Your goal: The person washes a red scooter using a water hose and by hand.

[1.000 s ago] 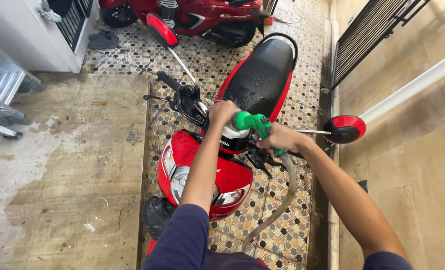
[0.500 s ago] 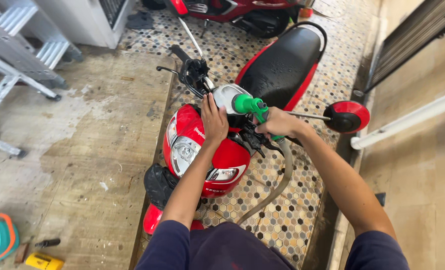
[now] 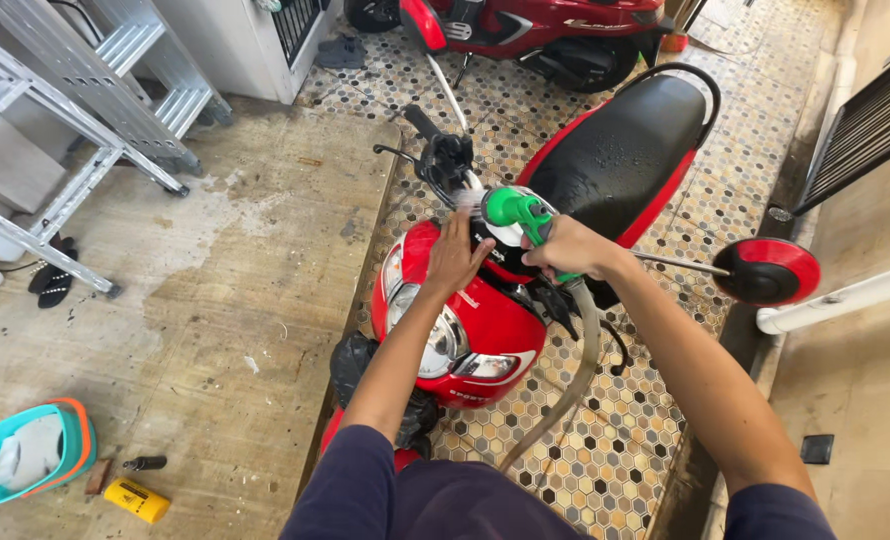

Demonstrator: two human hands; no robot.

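Note:
A red scooter (image 3: 485, 320) with a wet black seat (image 3: 620, 140) stands in front of me on the patterned tiles. My right hand (image 3: 570, 248) grips a green hose nozzle (image 3: 513, 208) held over the scooter's dashboard, and the grey hose (image 3: 575, 370) hangs down from it toward the floor. My left hand (image 3: 457, 255) lies flat with fingers spread on the top of the red front panel, just left of the nozzle. The left handlebar (image 3: 430, 135) points away from me. A round red mirror (image 3: 770, 270) sticks out to the right.
A second red scooter (image 3: 535, 30) is parked at the back. A metal stepladder (image 3: 75, 120) stands at the left on the concrete. A teal bucket (image 3: 25, 450), a yellow bottle (image 3: 137, 500) and a dark sandal (image 3: 53, 282) lie at the lower left. A wall and white pipe (image 3: 845, 295) run along the right.
My view has tilted and shifted, bringing the ladder and bucket into sight. My left hand has slid from beside the nozzle down onto the front panel; my right hand keeps hold of the nozzle.

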